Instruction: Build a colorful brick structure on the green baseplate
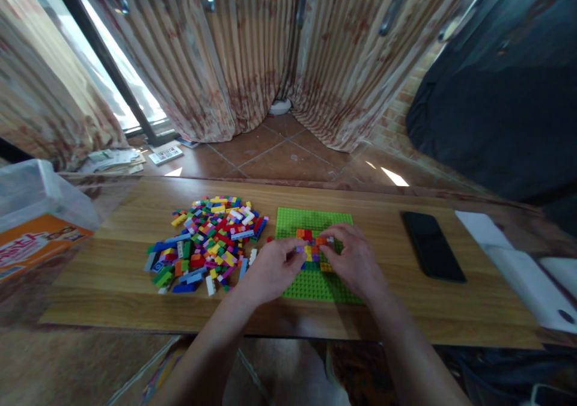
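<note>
A green studded baseplate point(300, 289) lies on the wooden table, with a small cluster of toy bricks point(309, 253) in orange, red, yellow, purple and other colours on its middle. From the left, my left hand point(276, 269) reaches over the plate's edge, thumb and fingers closed at the cluster's left side; what they pinch, if anything, is hidden. My right hand point(354, 254) comes in from the right. Its thumb and forefinger are closed on an orange brick point(321, 241) at the upper right of the cluster. Part of the cluster is covered by my fingers.
Left of the plate a heap of loose bricks point(211, 238) spreads over the wooden table point(374, 319). A clear plastic box point(67, 199) with an orange label stands at the far left. On the right lie a black phone point(433, 247) and a white object point(514, 280).
</note>
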Tool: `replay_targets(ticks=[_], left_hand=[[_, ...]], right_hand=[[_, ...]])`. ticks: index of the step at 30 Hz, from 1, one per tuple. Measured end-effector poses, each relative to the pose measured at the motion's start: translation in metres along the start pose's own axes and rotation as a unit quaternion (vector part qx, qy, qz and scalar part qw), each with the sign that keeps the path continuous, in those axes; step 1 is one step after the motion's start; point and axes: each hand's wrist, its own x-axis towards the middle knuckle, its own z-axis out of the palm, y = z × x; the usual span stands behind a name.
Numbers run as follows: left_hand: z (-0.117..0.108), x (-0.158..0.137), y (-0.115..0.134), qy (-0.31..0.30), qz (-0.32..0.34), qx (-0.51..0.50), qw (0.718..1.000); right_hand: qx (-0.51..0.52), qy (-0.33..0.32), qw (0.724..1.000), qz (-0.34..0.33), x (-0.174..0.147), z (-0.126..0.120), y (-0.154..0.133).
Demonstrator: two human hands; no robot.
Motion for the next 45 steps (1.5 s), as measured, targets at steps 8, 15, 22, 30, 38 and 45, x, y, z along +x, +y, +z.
replay_targets(ticks=[8,15,22,30,38,45], left_hand=[[0.014,0.006,0.001,-0.019,0.0,0.048,0.999],[0.018,0.007,0.004,-0.03,-0.005,0.055,0.998],[0.02,0.007,0.003,-0.025,0.0,0.061,0.998],[0.02,0.006,0.006,-0.026,-0.011,0.058,0.998],[0.019,0.005,0.004,-0.014,-0.004,0.07,0.997],[0.01,-0.001,0.003,0.005,0.025,0.031,0.999]], right_hand=[[0.071,0.067,0.986,0.136,0.0,-0.003,0.008],[0.075,0.056,0.974,0.205,0.002,0.003,0.007],[0.012,0.049,0.976,0.21,0.002,0.013,0.004],[0.015,0.059,0.978,0.199,0.0,0.016,0.007],[0.023,0.062,0.981,0.18,0.0,0.021,0.011],[0.034,0.025,0.988,0.146,0.002,0.02,0.013]])
